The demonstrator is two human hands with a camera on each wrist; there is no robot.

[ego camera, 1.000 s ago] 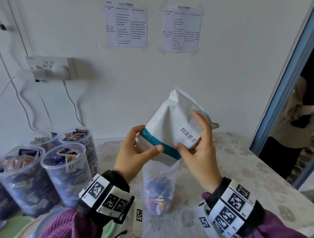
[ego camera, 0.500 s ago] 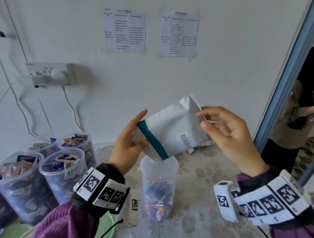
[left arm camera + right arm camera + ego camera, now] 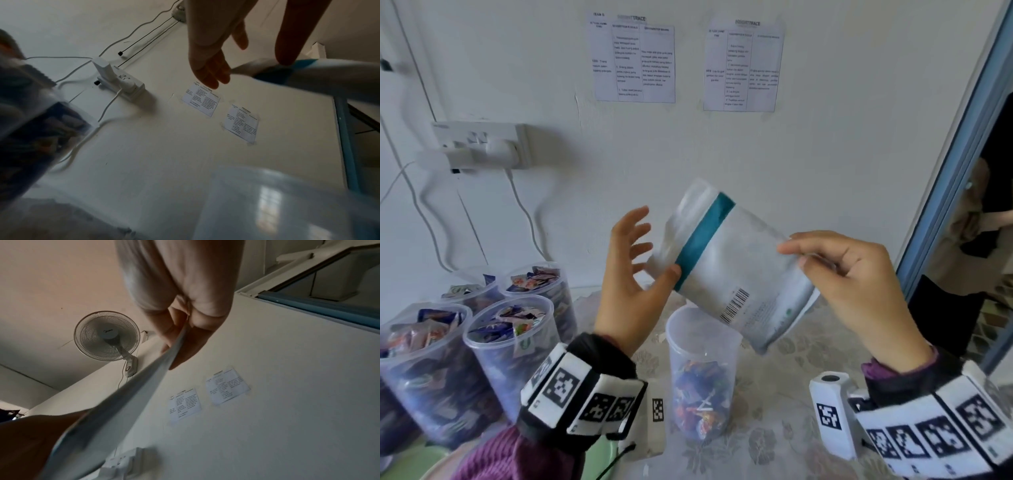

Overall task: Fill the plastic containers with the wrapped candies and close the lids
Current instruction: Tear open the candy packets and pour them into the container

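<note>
Right hand (image 3: 859, 274) pinching white pouch (image 3: 739, 270) above open container (image 3: 702, 373); left hand (image 3: 630, 274) fingers spreading loose, thumb touching pouch's teal band, gripping nothing.

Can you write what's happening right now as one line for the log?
right hand pinches white pouch | left hand open, thumb touching pouch | open container below, partly filled
</note>
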